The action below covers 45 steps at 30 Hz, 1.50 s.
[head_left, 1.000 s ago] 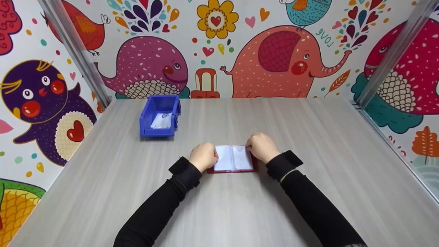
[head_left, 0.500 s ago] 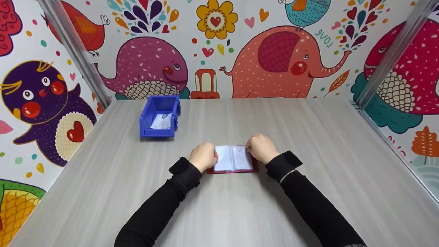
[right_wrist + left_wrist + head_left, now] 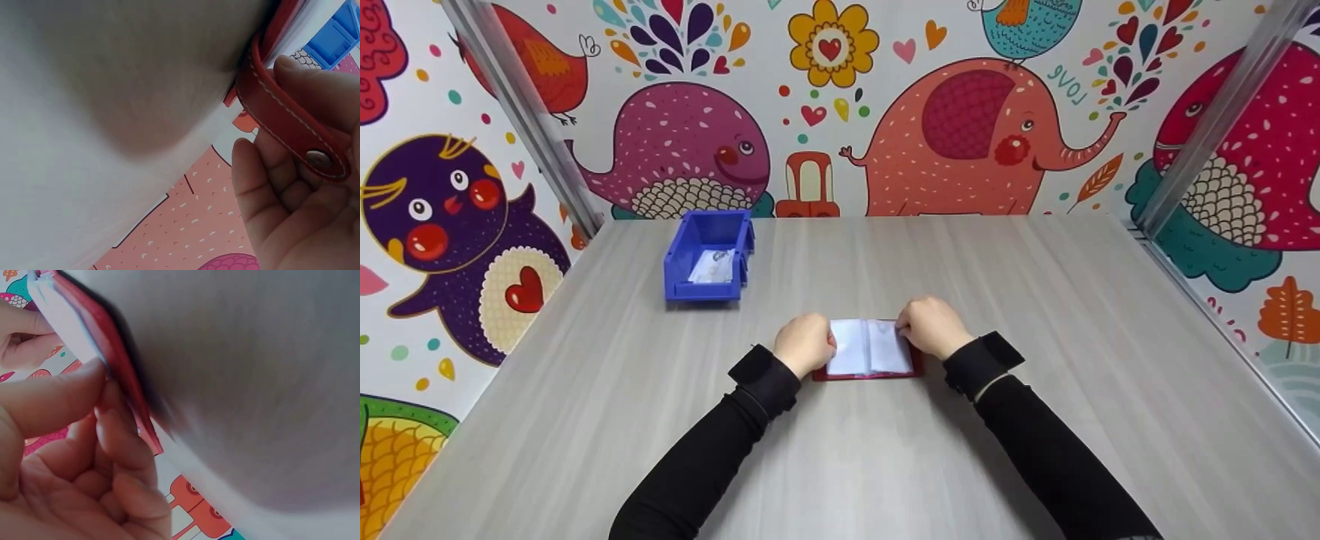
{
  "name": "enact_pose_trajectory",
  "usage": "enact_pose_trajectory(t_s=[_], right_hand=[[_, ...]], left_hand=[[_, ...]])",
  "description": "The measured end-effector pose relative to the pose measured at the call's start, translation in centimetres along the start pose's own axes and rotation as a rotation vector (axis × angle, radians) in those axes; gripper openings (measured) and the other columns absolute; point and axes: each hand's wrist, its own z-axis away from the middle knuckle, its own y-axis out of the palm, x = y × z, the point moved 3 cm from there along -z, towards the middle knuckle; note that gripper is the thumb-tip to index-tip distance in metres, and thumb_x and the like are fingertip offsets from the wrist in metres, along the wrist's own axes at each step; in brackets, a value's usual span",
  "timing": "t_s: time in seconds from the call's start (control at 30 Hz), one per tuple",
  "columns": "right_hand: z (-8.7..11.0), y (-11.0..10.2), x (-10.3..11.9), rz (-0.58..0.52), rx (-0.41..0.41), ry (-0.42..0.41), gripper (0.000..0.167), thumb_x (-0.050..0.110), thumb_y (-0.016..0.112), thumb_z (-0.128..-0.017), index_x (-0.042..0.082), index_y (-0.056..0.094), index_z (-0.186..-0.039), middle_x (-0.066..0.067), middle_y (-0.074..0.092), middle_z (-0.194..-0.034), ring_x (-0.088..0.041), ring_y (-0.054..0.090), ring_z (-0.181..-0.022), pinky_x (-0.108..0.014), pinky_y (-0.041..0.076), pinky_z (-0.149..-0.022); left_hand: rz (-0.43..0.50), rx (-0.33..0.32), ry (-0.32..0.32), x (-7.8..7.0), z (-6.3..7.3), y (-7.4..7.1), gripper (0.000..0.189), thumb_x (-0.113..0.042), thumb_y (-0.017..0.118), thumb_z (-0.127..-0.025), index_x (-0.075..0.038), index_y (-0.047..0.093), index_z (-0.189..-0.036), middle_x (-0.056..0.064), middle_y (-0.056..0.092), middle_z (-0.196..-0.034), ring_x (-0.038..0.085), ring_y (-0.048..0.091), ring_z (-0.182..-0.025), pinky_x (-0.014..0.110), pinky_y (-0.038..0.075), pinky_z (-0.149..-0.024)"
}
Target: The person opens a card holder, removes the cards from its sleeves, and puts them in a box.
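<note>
A red card holder [image 3: 916,361] lies spread on the table, its pale plastic sleeves [image 3: 847,349] facing up. At its left edge my left hand [image 3: 804,343] pinches the sleeves between thumb and forefinger; the left wrist view shows the thumb on the sleeves beside the red cover [image 3: 115,349]. My right hand [image 3: 934,324] pinches the upper right edge of the sleeves. In the right wrist view a red strap [image 3: 281,112] with white stitching and a metal snap [image 3: 319,158] hangs loose across the right palm.
A blue bin [image 3: 705,292] with white paper or packets [image 3: 712,266] inside stands at the back left of the pale wood-grain table [image 3: 840,465]. Walls printed with cartoon animals [image 3: 960,135] close off the back and sides, with metal posts [image 3: 521,112] at the corners.
</note>
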Motion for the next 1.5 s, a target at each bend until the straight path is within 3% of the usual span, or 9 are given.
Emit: enact_pose_trajectory(t_s=[0.6, 0.77, 1.0, 1.2, 1.5], right_hand=[[0.1, -0.2, 0.6, -0.037, 0.034, -0.049, 0.017, -0.01, 0.07, -0.073, 0.006, 0.077, -0.074, -0.006, 0.072, -0.078, -0.026, 0.067, -0.073, -0.039, 0.054, -0.069], [0.0, -0.2, 0.8, -0.074, 0.079, -0.033, 0.016, -0.008, 0.07, -0.077, 0.005, 0.079, -0.082, -0.008, 0.073, -0.082, -0.026, 0.069, -0.078, -0.04, 0.055, -0.073], [-0.1, -0.2, 1.0, -0.103, 0.129, -0.046, 0.015, -0.007, 0.072, -0.076, 0.006, 0.078, -0.083, -0.006, 0.07, -0.078, -0.022, 0.063, -0.072, -0.037, 0.053, -0.069], [-0.1, 0.1, 1.3, -0.101, 0.103, -0.036, 0.014, 0.001, 0.08, -0.076, 0.005, 0.079, -0.089, -0.006, 0.072, -0.082, -0.024, 0.066, -0.079, -0.039, 0.054, -0.074], [-0.3, 0.1, 2.0, -0.053, 0.023, -0.046, 0.011, 0.015, 0.084, -0.077, 0.007, 0.078, -0.081, -0.004, 0.071, -0.077, -0.023, 0.065, -0.072, -0.039, 0.052, -0.067]], left_hand=[[-0.007, 0.005, -0.006, 0.0, 0.1, 0.0, 0.013, -0.002, 0.067, -0.074, -0.01, 0.069, -0.064, 0.004, 0.065, -0.07, 0.027, 0.062, -0.069, 0.041, 0.051, -0.064], [-0.007, -0.002, -0.001, 0.0, 0.1, 0.0, 0.012, -0.002, 0.067, -0.073, -0.01, 0.068, -0.064, 0.005, 0.065, -0.07, 0.028, 0.062, -0.069, 0.041, 0.051, -0.065], [-0.001, -0.007, 0.002, 0.2, 0.1, 0.0, 0.013, -0.002, 0.066, -0.073, -0.009, 0.068, -0.063, 0.004, 0.064, -0.068, 0.027, 0.06, -0.067, 0.041, 0.05, -0.064], [0.006, 0.0, -0.001, 0.2, 0.1, 0.0, 0.013, -0.002, 0.066, -0.073, -0.009, 0.069, -0.063, 0.004, 0.064, -0.068, 0.026, 0.06, -0.067, 0.041, 0.05, -0.065], [0.009, -0.002, 0.018, 0.3, -0.1, 0.3, 0.015, -0.001, 0.064, -0.074, -0.009, 0.069, -0.063, 0.002, 0.063, -0.067, 0.025, 0.06, -0.066, 0.041, 0.051, -0.065]])
